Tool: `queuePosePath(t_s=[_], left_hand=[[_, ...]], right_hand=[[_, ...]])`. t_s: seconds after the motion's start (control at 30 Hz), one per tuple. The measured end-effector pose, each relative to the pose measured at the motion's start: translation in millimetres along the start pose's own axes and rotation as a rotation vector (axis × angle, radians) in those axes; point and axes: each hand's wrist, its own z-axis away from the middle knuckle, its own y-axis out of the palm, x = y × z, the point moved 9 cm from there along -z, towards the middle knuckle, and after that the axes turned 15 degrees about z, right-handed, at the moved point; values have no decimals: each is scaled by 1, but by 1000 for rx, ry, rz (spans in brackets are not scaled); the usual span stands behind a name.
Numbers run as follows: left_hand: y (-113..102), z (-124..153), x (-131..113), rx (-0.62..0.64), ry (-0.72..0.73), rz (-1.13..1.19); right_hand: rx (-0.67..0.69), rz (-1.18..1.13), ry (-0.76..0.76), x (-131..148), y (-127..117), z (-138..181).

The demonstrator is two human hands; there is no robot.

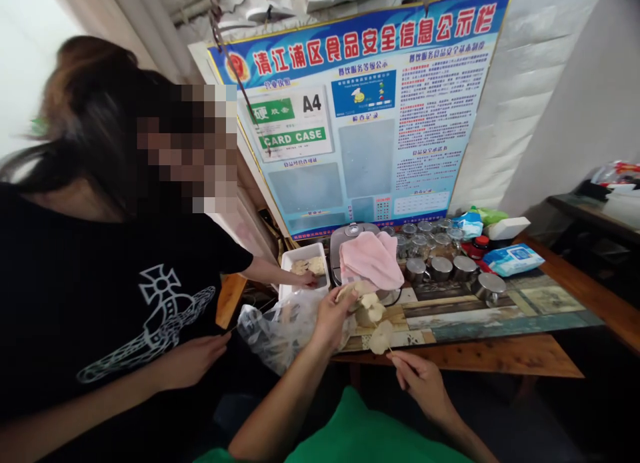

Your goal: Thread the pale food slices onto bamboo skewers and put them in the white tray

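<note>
My left hand (336, 313) is closed on several thin, pale food slices (373, 308), which stick out past its fingertips. In my right hand (417, 376) a thin skewer is pinched near one end. A round pale slice (381, 338) is on that skewer, just below and to the right of the slices in my left hand. The exact kind of food cannot be made out. Beneath my left wrist lies a crumpled clear plastic bag (277, 330). Beyond it, a white tray (287, 258) contains more pale pieces.
To my left stands a person in a black T-shirt (195, 270), one hand in the tray. A pink cloth (370, 260) covers part of a grey appliance (350, 232). Several metal-lidded jars, metal cups (489, 287) and a blue wipes pack (514, 259) stand along the table.
</note>
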Motion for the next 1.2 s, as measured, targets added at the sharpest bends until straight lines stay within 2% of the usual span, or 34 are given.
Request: queuePosePath(t_s=[0.1,0.17,0.3,0.5,0.7,0.8,0.93,1.1,1.2], left_hand=[[13,3,14,113,-163,49],[19,5,17,167,-208,78],[20,5,17,190,-181,88],[23,8,24,201,-249,135],[35,13,28,340,-280,151],[36,12,34,359,-291,170],[36,11,36,354,-255,215],[50,21,36,409,-279,249],[54,21,39,396,-284,276]], right_hand=[[19,-1,4,-5,1,-1],[31,-12,28,-10,2,-2],[36,-38,53,-16,1,-1],[66,-126,92,-24,2,1],[167,-275,160,-36,12,7],[190,-327,174,-39,14,8],[157,-353,172,-40,9,7],[113,-351,169,-40,3,6],[95,-347,166,-39,0,6]])
